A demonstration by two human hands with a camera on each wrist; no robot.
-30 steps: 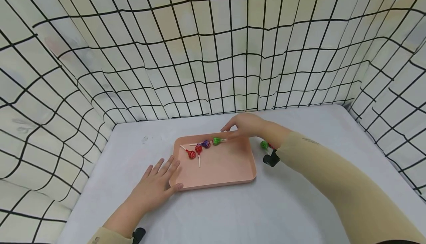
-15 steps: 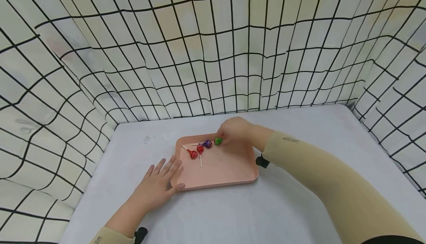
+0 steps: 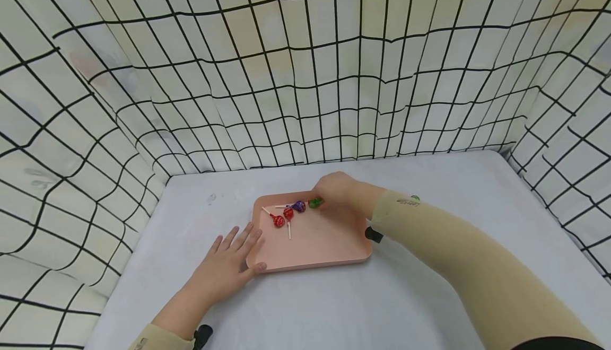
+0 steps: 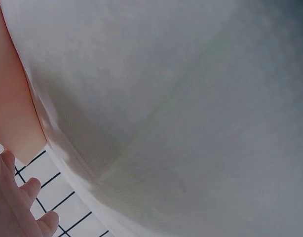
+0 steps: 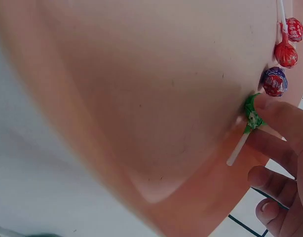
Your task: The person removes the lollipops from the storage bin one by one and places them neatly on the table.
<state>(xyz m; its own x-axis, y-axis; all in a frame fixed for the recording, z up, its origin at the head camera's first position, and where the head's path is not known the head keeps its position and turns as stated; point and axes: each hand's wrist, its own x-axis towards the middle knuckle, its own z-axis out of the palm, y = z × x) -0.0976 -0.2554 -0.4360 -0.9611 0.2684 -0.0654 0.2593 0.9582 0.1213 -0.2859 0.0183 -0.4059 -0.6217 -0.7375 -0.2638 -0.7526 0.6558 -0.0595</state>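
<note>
A shallow pink tray (image 3: 315, 249) lies on the white table. Near its far side are a purple lollipop (image 3: 299, 206) and two red lollipops (image 3: 279, 221), all with white sticks. Beside the purple one, my right hand (image 3: 336, 191) pinches a green lollipop (image 5: 253, 112) by its wrapped head between thumb and index finger. The stick points away from the purple one in the right wrist view, and the other fingers are bent loosely below. My left hand (image 3: 223, 262) rests at the tray's left edge, fingers straight and spread, thumb along the near corner.
A bit of green (image 3: 415, 198) peeks out above the right sleeve (image 3: 444, 238), which covers the table right of the tray. A white wall with a black grid (image 3: 334, 85) encloses the table's back and sides.
My right hand has moved left and down from the tray's far edge and taken the green lollipop between its fingers. My left hand has stayed at the tray's left edge.
</note>
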